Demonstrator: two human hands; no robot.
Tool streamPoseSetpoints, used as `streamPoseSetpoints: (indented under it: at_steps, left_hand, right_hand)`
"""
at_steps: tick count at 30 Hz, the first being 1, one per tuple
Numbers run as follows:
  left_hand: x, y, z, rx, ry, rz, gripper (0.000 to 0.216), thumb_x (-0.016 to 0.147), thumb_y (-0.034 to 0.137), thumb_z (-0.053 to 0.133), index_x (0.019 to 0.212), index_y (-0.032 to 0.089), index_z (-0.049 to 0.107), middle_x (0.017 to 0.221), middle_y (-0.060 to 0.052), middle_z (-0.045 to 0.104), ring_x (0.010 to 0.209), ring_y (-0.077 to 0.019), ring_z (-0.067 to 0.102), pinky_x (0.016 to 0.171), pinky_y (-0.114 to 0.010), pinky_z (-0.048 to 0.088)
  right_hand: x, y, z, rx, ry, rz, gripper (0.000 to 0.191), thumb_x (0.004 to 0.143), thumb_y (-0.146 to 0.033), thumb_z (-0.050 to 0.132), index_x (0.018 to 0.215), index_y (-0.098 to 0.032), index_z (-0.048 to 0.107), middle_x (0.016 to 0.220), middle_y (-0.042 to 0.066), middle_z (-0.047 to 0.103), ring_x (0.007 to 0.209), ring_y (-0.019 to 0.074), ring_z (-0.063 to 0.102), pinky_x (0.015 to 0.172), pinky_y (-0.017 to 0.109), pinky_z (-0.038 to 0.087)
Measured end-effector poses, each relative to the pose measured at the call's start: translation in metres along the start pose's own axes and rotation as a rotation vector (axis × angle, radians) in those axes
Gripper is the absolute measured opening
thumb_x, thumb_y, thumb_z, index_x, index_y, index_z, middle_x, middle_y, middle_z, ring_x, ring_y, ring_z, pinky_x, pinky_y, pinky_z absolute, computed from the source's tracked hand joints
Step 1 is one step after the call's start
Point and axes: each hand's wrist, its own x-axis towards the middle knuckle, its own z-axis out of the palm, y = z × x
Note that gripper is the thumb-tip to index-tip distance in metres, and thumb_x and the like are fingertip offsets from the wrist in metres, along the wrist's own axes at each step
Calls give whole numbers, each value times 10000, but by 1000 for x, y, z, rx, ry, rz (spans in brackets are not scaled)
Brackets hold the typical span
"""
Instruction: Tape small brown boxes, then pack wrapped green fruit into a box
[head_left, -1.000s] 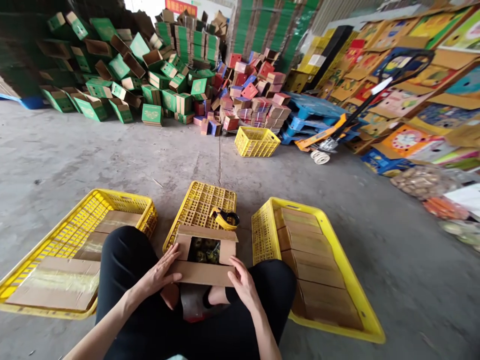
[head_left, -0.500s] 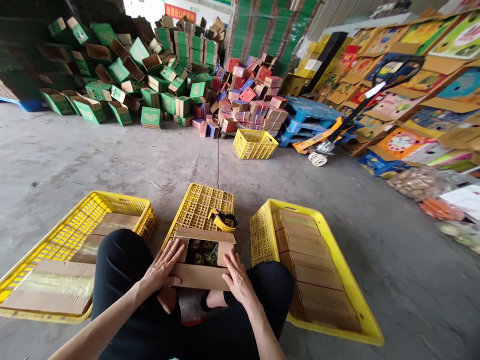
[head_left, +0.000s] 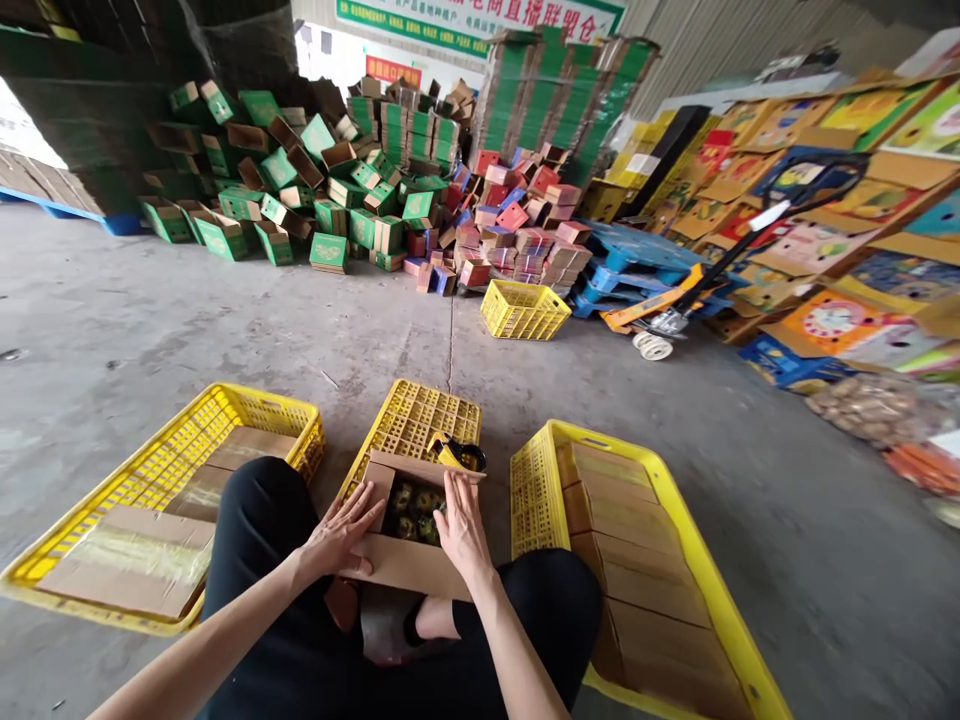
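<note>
A small brown cardboard box (head_left: 405, 562) sits between my knees, resting on an upturned yellow crate (head_left: 417, 420). Its flaps are partly open and dark green-brown fruit (head_left: 414, 500) shows inside. My left hand (head_left: 341, 535) lies flat with spread fingers on the left flap. My right hand (head_left: 461, 525) presses flat on the right flap, fingers stretched toward the far edge. A yellow tape dispenser (head_left: 459, 455) lies on the crate just beyond the box.
A yellow crate (head_left: 172, 450) at left holds taped cardboard boxes; another yellow crate (head_left: 701, 590) at right holds a row of brown boxes. Piles of green and red cartons (head_left: 360, 190), a small yellow basket (head_left: 523, 310) and a pallet jack (head_left: 667, 310) stand farther back.
My right hand has moved up from the near flap onto the right flap, covering more of the opening. My left hand slid slightly forward. The view tilted up.
</note>
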Motion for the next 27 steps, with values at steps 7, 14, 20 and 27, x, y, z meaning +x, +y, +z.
streamPoseSetpoints:
  at_steps: [7,14,20,27]
  left_hand:
    - [3,0,2,11,-12,-20,1175,774,651,814,1687,307,158,1748,-159,6,1612,-415,23,1239,-653,228]
    - [5,-3,0,7,24,-2,1166,764,668,817,1682,288,206,1752,-154,44,1611,-421,71,1248,-634,240]
    - [22,8,-26,104,-135,4,1020,794,602,800,1651,293,340,1732,-188,200,1600,-442,151,1246,-694,157]
    - [68,76,-34,205,-61,239,322,941,199,609,1221,178,768,1272,-174,754,1277,-317,659,1111,-464,455]
  right_hand:
    - [36,9,10,-134,-55,200,797,966,-288,608,1670,-369,243,1768,104,144,1615,433,106,1159,792,258]
    - [48,23,21,-135,-177,231,987,838,-237,759,1666,-387,243,1757,94,209,1614,432,102,1197,752,214]
    - [52,21,23,-265,-254,250,996,872,-235,694,1691,-334,138,1768,100,152,1622,415,48,1217,717,194]
    - [49,10,18,-381,-300,286,1003,888,-312,693,1699,-281,104,1779,97,67,1629,385,12,1249,649,163]
